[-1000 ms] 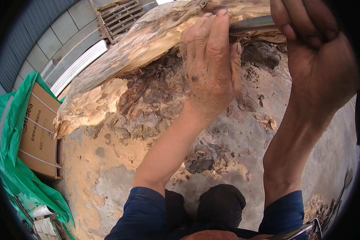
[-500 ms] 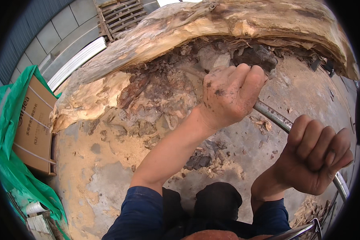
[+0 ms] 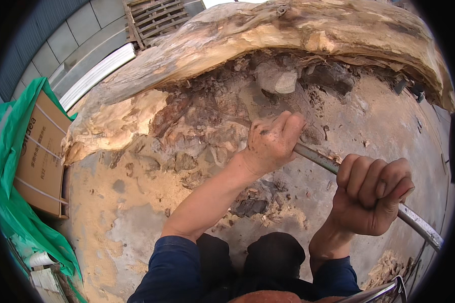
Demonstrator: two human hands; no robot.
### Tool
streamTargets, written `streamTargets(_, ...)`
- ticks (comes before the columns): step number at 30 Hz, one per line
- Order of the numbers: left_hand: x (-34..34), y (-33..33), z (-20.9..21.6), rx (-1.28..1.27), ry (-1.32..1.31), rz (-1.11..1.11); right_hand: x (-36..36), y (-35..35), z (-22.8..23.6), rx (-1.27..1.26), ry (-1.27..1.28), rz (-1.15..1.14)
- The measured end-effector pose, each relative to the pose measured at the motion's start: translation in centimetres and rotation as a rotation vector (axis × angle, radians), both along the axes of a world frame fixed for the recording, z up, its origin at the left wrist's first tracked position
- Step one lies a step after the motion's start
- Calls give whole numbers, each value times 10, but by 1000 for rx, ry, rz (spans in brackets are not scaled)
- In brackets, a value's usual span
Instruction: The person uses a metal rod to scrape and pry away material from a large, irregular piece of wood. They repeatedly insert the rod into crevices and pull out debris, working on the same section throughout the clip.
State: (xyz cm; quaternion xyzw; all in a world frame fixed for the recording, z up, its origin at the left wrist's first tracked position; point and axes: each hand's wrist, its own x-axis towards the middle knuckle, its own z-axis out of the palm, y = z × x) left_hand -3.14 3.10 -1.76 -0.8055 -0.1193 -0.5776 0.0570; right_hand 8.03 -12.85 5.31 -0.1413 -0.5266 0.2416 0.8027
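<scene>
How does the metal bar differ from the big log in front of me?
The metal bar is slender, while the log is far thicker. The bar is greyish; the log is mostly tan, with rough, ragged wood. The bar is gripped by your left hand and right hand, whereas neither hand touches the log. Both are long.
</scene>
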Motion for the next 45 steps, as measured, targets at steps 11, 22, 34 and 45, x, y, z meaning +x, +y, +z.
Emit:
streamTargets(11,-7,79,37,231,-91,-38,-14,49,-2,152,-101,4)
streamTargets(22,19,23,44,131,-274,238,9,82,65,160,-159,105)
streamTargets(34,-9,-26,-12,-20,-211,3,-7,127,153,-14,-245,20)
streamTargets(45,13,-11,-19,-132,-112,8,1,37,13,-119,5,102)
